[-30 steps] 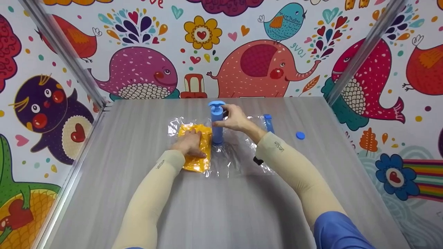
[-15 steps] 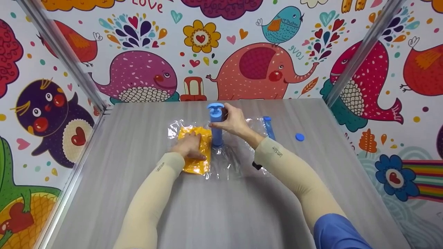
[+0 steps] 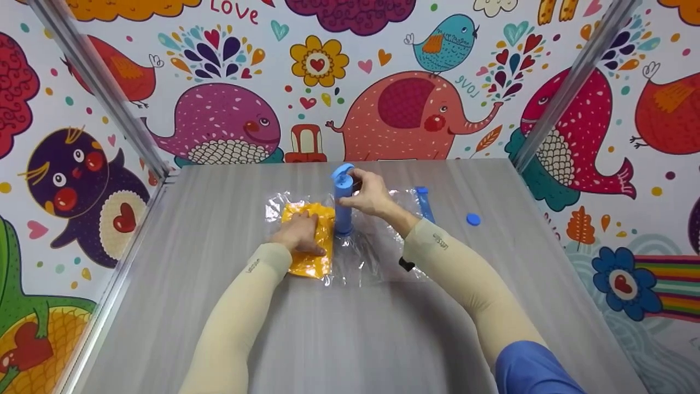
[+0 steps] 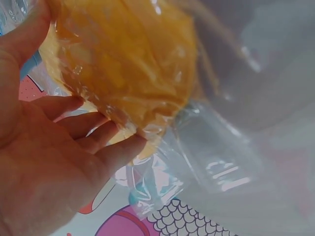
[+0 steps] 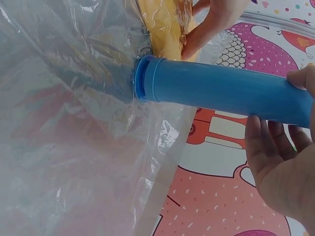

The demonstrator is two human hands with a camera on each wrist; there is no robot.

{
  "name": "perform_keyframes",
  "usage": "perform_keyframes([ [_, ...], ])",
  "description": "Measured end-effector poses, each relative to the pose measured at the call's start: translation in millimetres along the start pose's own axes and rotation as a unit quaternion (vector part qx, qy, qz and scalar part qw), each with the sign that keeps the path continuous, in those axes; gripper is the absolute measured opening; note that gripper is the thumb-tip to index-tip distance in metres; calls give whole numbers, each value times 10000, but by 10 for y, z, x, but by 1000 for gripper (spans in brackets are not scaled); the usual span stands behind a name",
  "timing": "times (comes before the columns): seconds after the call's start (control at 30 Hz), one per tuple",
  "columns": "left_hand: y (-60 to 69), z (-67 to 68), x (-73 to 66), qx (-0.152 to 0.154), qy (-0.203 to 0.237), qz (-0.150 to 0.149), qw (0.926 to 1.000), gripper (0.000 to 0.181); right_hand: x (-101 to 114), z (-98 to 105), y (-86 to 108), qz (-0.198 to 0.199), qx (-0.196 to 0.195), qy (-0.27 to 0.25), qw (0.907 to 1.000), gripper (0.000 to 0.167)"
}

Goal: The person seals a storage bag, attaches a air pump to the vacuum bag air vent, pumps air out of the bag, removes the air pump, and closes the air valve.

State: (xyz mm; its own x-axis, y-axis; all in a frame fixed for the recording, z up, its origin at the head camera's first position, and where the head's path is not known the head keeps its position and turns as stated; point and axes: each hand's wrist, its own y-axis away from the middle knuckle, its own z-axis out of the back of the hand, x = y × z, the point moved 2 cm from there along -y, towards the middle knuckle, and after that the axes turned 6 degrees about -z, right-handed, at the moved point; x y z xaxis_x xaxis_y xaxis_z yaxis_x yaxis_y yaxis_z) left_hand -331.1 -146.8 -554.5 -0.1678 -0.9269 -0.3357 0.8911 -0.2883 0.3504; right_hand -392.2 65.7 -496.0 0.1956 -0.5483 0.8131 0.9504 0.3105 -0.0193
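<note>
A clear plastic vacuum bag (image 3: 361,271) lies on the table with a yellow folded item (image 3: 310,268) inside its left part. My left hand (image 3: 299,232) rests on that item through the plastic, fingers spread and relaxed; in the left wrist view its fingertips touch the bag's yellow bulge (image 4: 123,64). My right hand (image 3: 373,192) grips the upper barrel of a blue hand pump (image 3: 343,213), thumb on one side and fingers on the other. The pump stands upright on the bag, its base (image 5: 145,78) against the plastic. Its handle (image 3: 342,169) is down near the barrel top.
A round blue cap (image 3: 473,219) lies on the table right of the bag. A blue strip with a slider (image 3: 423,200) runs along the bag's right end. Something small and black (image 3: 406,264) shows by the right sleeve. Patterned walls and metal posts enclose the table.
The pump's handle has turned, now slanting instead of lying crosswise, and the pump top has shifted slightly right with my right hand. My left hand stays put. The head view has tilted slightly upward.
</note>
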Motion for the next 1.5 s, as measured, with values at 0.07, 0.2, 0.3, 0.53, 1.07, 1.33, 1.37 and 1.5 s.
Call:
perform_keyframes([
  [0.07, 6, 4, 1, 2, 35, 22, 10000, 110, -2, 1, -6, 60, 77, -1, 10000, 52],
  [0.2, 4, 8, 2, 37, 19, 37, 10000, 110, -10, -2, -27, 109, 187, -130, 9997, 52],
  [0.3, -5, 2, 7, 80, 26, 63, 9999, 109, -11, -2, -27, 48, 244, -228, 9994, 55],
  [0.53, -2, -14, 11, 121, 155, 168, 9997, 108, -6, -1, 7, 127, 337, -226, 9991, 65],
  [1.07, -9, -12, 18, 117, -25, 61, 9999, 110, 30, -46, 44, 19, -275, -51, 9996, 53],
  [1.33, -15, -9, 17, 123, -33, 78, 9999, 110, 41, -71, 38, 36, -213, -87, 9997, 54],
  [1.37, -13, -11, 17, 130, -14, 91, 9999, 110, 43, -74, 40, 34, -188, -105, 9998, 53],
  [1.5, -5, -22, 20, 152, 89, 139, 9997, 109, 38, -86, 48, 25, -122, -116, 9999, 58],
])
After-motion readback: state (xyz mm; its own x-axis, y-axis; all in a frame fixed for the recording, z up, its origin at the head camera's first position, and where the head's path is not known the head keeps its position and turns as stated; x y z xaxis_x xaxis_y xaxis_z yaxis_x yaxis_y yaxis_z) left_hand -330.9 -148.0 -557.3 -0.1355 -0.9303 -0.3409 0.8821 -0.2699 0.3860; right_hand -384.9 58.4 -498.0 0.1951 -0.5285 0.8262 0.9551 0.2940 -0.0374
